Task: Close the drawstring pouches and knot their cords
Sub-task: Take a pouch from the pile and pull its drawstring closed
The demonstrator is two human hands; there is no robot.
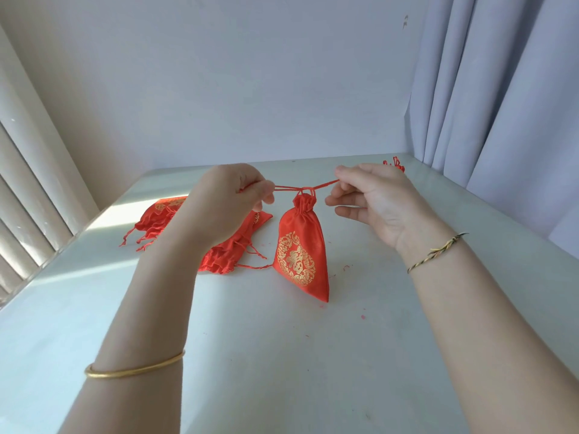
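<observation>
A red satin pouch [301, 255] with a gold emblem hangs above the table, its mouth gathered tight. Its red cords [291, 187] stretch taut sideways from a small knot at the top. My left hand [228, 208] pinches the left cord ends between thumb and fingers. My right hand [372, 198] pinches the right cord end at its fingertips, the other fingers loosely spread. The pouch's bottom corner touches or nearly touches the white table [282, 355].
A pile of several red pouches [219, 245] with loose cords lies on the table behind my left wrist. More red cord or pouches [395, 166] sit at the far right edge by the grey curtain [501, 89]. A wall stands behind.
</observation>
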